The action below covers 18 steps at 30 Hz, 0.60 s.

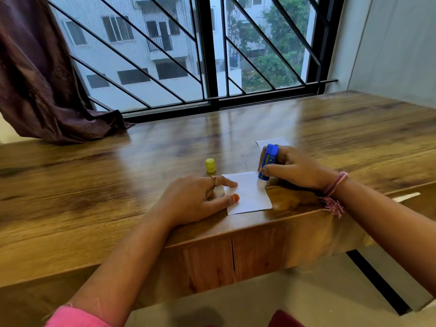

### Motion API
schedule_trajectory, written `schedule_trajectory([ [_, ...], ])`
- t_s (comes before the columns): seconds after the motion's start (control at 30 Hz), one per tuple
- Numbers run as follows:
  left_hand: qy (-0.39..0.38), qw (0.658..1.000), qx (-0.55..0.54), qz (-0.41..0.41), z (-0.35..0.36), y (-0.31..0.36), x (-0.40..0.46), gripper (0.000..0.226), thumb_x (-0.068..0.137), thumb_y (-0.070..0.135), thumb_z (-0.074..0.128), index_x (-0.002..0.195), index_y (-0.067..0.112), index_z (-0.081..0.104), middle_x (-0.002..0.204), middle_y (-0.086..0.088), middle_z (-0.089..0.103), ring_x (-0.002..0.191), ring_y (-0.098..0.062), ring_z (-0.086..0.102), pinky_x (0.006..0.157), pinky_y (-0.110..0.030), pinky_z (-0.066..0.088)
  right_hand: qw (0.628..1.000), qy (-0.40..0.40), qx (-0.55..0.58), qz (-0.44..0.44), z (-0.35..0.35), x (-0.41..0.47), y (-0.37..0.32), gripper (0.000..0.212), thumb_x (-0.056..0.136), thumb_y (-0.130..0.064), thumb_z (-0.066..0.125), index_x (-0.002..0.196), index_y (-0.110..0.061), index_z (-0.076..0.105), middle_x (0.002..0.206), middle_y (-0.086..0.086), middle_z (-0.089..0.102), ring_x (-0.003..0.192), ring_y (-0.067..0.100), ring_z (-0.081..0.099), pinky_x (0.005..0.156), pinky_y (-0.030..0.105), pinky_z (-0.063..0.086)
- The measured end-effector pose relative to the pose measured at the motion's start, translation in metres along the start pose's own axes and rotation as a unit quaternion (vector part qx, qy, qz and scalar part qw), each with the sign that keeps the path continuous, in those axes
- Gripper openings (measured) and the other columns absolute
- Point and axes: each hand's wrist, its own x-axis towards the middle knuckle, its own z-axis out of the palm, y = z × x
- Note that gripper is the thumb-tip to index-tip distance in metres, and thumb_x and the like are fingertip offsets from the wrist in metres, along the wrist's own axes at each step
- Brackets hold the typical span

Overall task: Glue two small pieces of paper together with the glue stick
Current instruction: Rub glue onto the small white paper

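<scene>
While the left hand (200, 197) lay flat with straight fingers pressing the left edge of the near paper (247, 192), the right hand (295, 168) gripped the blue glue stick (269, 161), fingers and thumb curled round its barrel; the stick stood tilted, its white tip touching the paper's right edge near the far corner; this paper lay close to the front edge of the wooden table (118, 185); a second paper (271, 141) lay farther back, partly hidden behind the right hand; the yellow cap (210, 165) stood upright on the table, just beyond the left hand; a pink thread bracelet (333, 194) circled the right wrist; a dark curtain (42, 79) draped onto the table's far left.
</scene>
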Motion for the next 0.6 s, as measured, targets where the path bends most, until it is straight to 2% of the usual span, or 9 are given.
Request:
schedule_trajectory([
  [0.13, -0.003, 1.0, -0.004, -0.001, 0.0003, -0.0005, 0.0005, 0.05, 0.077, 0.075, 0.036, 0.118, 0.054, 0.054, 0.048, 0.013, 0.045, 0.052, 0.003, 0.047, 0.05, -0.021, 0.026, 1.0, 0.012, -0.004, -0.002, -0.0007, 0.0017, 0.0013, 0.007, 0.087, 0.0, 0.058, 0.082, -0.005, 0.062, 0.071, 0.02, 0.059, 0.066, 0.019, 0.053, 0.065, 0.034, 0.044],
  [0.17, -0.002, 1.0, -0.007, -0.002, 0.0006, -0.0011, 0.0006, 0.049, 0.077, 0.075, 0.037, 0.118, 0.054, 0.054, 0.048, 0.013, 0.045, 0.054, 0.003, 0.048, 0.05, -0.022, 0.026, 1.0, 0.007, -0.002, -0.006, -0.0003, 0.0013, 0.0009, 0.009, 0.087, 0.001, 0.058, 0.081, -0.005, 0.062, 0.07, 0.02, 0.06, 0.065, 0.017, 0.055, 0.066, 0.033, 0.045],
  [0.27, 0.001, 1.0, -0.011, -0.001, 0.0015, -0.0019, 0.0008, 0.044, 0.08, 0.073, 0.041, 0.118, 0.054, 0.054, 0.049, 0.013, 0.046, 0.059, 0.006, 0.05, 0.05, -0.022, 0.026, 1.0, -0.017, 0.007, -0.016, -0.0001, -0.0016, -0.0003, 0.021, 0.087, 0.005, 0.057, 0.076, -0.013, 0.06, 0.068, 0.001, 0.062, 0.059, 0.001, 0.057, 0.06, 0.017, 0.048],
  [0.3, 0.0, 1.0, -0.012, -0.001, 0.0016, -0.0018, 0.0007, 0.045, 0.08, 0.073, 0.04, 0.118, 0.053, 0.054, 0.051, 0.016, 0.048, 0.06, 0.007, 0.05, 0.05, -0.022, 0.026, 1.0, -0.015, 0.006, -0.016, -0.0005, -0.0015, 0.0003, 0.021, 0.087, 0.005, 0.057, 0.076, -0.013, 0.06, 0.068, 0.002, 0.063, 0.059, 0.002, 0.057, 0.06, 0.018, 0.048],
  [0.4, -0.004, 1.0, -0.011, 0.002, 0.0011, -0.0007, 0.0008, 0.048, 0.079, 0.075, 0.038, 0.119, 0.052, 0.054, 0.059, 0.03, 0.051, 0.063, 0.009, 0.05, 0.05, -0.023, 0.025, 1.0, -0.009, 0.0, -0.025, -0.0011, -0.0006, 0.0013, 0.008, 0.086, 0.0, 0.059, 0.081, -0.006, 0.061, 0.075, 0.022, 0.064, 0.068, 0.016, 0.057, 0.067, 0.04, 0.049],
  [0.43, -0.005, 1.0, -0.01, 0.004, 0.0008, -0.0004, 0.0008, 0.05, 0.078, 0.075, 0.036, 0.119, 0.052, 0.054, 0.06, 0.032, 0.05, 0.063, 0.009, 0.05, 0.05, -0.023, 0.025, 1.0, -0.015, 0.004, -0.027, -0.0012, -0.0013, 0.0009, 0.003, 0.085, -0.004, 0.061, 0.082, -0.006, 0.061, 0.075, 0.019, 0.066, 0.068, 0.016, 0.058, 0.068, 0.039, 0.049],
  [0.53, 0.0, 1.0, -0.011, 0.005, 0.0009, -0.0002, 0.0008, 0.052, 0.076, 0.077, 0.033, 0.118, 0.053, 0.053, 0.055, 0.022, 0.051, 0.065, 0.01, 0.05, 0.049, -0.022, 0.025, 0.998, -0.041, 0.026, -0.036, 0.0, -0.0053, -0.0025, 0.002, 0.076, -0.012, 0.056, 0.078, -0.012, 0.058, 0.064, -0.012, 0.068, 0.06, -0.003, 0.059, 0.059, 0.012, 0.046],
  [0.6, 0.005, 1.0, -0.009, 0.006, 0.0011, -0.0004, 0.0007, 0.051, 0.077, 0.076, 0.035, 0.118, 0.053, 0.054, 0.049, 0.014, 0.047, 0.065, 0.01, 0.05, 0.049, -0.02, 0.025, 0.998, -0.04, 0.034, -0.037, 0.0003, -0.0053, -0.0026, 0.003, 0.076, -0.011, 0.055, 0.077, -0.012, 0.058, 0.062, -0.012, 0.067, 0.059, -0.005, 0.059, 0.058, 0.009, 0.045],
])
